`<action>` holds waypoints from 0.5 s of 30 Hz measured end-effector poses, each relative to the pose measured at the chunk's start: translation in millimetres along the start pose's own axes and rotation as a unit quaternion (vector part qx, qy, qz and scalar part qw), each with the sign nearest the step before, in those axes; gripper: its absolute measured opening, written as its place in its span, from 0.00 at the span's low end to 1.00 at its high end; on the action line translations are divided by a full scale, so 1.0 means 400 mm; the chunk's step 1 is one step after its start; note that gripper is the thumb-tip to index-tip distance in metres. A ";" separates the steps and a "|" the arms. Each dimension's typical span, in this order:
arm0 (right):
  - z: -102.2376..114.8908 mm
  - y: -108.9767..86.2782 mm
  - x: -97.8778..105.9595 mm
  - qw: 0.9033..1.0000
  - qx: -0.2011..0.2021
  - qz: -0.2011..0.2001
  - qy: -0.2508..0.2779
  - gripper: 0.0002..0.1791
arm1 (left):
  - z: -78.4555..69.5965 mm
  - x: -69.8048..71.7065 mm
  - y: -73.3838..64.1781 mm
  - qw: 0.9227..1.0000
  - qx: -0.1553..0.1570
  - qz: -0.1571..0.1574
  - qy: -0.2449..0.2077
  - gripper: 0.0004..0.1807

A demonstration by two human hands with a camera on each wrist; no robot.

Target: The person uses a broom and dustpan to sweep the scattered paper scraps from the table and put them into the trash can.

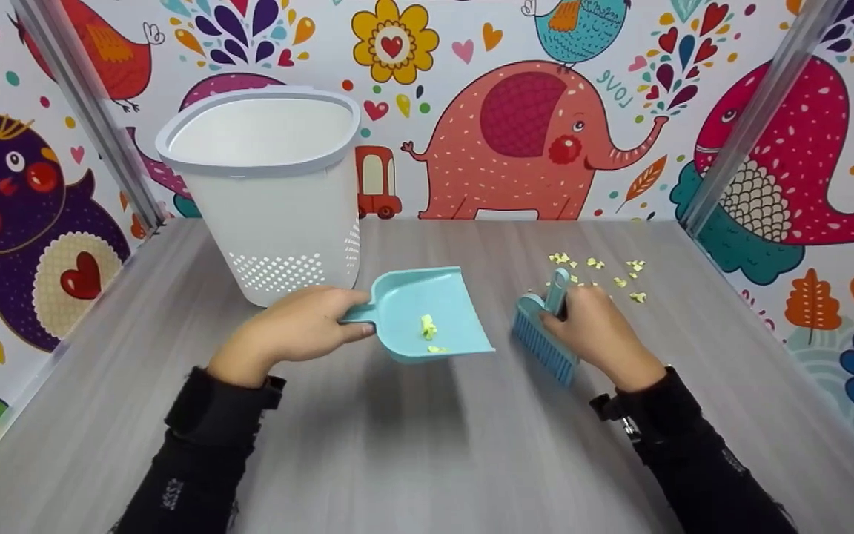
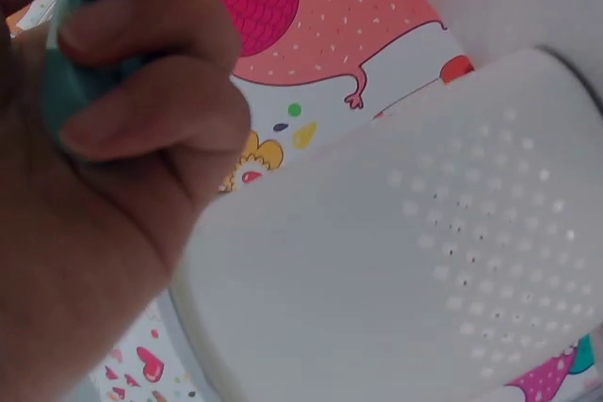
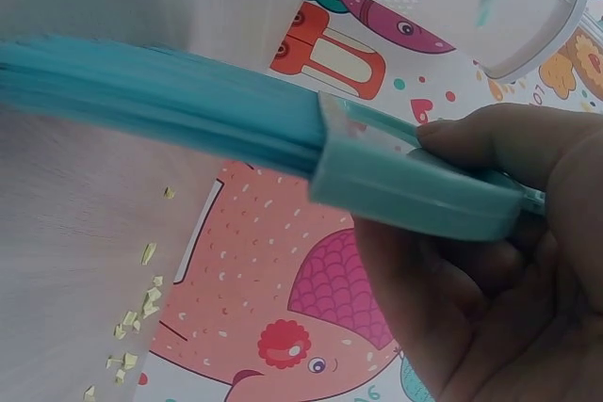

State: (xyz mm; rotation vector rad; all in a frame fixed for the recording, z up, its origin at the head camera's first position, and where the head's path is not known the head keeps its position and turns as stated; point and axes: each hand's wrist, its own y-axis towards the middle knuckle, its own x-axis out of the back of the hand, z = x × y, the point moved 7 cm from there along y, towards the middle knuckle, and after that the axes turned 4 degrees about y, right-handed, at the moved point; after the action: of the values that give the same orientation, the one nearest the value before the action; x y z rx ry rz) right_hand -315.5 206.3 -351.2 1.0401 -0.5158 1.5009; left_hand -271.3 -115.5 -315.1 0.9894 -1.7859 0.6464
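My left hand [image 1: 297,326] grips the handle of a light teal dustpan [image 1: 423,293], raised over the table with its shadow beneath. A few pale yellow crumpled scraps [image 1: 428,328] lie in the pan. In the left wrist view the fingers [image 2: 151,105] curl round the handle. To the right, my right hand [image 1: 601,330] holds a matching teal hand brush [image 1: 542,337], bristles pointing down at the table. The right wrist view shows the brush's bristles [image 3: 188,96] and the thumb on its head. More yellow scraps [image 1: 638,297] lie scattered on the table beyond the right hand.
A tall white waste bin [image 1: 279,200] with a grey rim and a perforated lower wall stands at the back left, just behind the left hand. Brightly printed panels [image 1: 464,44] close off the back and sides of the grey table [image 1: 368,475].
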 end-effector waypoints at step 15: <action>-0.007 -0.001 -0.002 1.000 -0.010 0.018 0.008 0.15 | -0.009 0.243 -0.060 0.999 -0.006 -0.007 -0.049 0.11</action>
State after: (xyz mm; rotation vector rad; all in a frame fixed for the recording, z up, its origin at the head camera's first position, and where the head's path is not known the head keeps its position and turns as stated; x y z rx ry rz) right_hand -316.1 208.4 -353.5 1.0071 -0.5404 1.5305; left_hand -269.8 -158.3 -224.6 1.0414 -1.8644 0.5861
